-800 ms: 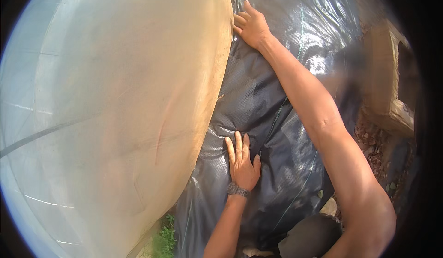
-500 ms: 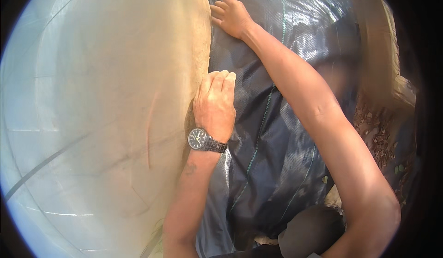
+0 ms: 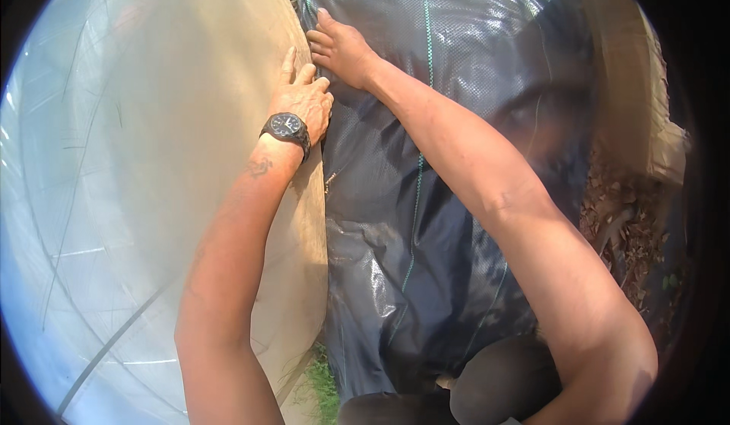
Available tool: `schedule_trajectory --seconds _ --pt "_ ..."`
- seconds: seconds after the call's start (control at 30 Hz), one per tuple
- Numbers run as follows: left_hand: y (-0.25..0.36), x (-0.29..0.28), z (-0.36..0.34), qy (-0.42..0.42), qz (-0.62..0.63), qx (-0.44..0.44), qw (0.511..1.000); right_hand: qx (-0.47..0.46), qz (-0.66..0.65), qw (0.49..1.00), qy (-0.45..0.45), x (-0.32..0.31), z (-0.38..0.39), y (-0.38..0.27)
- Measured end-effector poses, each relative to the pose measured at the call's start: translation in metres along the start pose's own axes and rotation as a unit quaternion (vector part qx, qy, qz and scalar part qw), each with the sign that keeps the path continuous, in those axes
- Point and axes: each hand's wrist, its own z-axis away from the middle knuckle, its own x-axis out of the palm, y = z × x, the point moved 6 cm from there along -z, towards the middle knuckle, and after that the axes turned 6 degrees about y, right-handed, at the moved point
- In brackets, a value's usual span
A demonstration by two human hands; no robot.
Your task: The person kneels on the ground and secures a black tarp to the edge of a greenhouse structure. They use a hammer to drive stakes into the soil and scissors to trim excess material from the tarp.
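My left hand (image 3: 303, 104), with a dark wristwatch (image 3: 287, 125) above it on the wrist, rests on the edge of a pale translucent plastic sheet (image 3: 220, 144). Its fingers are apart, one stretched forward over the plastic and the others bent toward the edge. Just ahead and to the right, my right hand (image 3: 342, 51) presses on black woven fabric (image 3: 372, 159) with green stitched lines, right where it meets the plastic. One digit points forward, while the others are curled with their tips down at the seam. Whatever they may pinch is hidden.
The plastic bulges across my whole left side, with a dark line (image 3: 114, 341) showing in it. Right of the black fabric are a tan slab-like edge (image 3: 639, 113) and dry leaves (image 3: 627, 223). Green grass (image 3: 323, 387) shows at the bottom, near my dark-clothed knee (image 3: 506, 383).
My left hand has slid forward along the plastic's edge, closer to the right hand, and its fingers have spread. In the picture, my right hand sits a little further left and lower.
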Motion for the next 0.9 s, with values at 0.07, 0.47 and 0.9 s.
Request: schedule_trajectory --seconds 0.07,0.47,0.9 --pt "0.001 0.002 0.0 0.024 -0.003 0.003 1.0 -0.008 0.011 1.0 -0.016 -0.001 0.0 -0.004" --pt "0.001 -0.011 -0.007 0.073 0.064 -0.043 0.994 0.05 0.304 0.948 0.076 -0.004 -0.044 -0.002" --pt "0.026 0.006 0.052 0.047 0.033 -0.105 0.993 0.053 0.016 0.998 0.022 0.004 -0.025 -0.002"
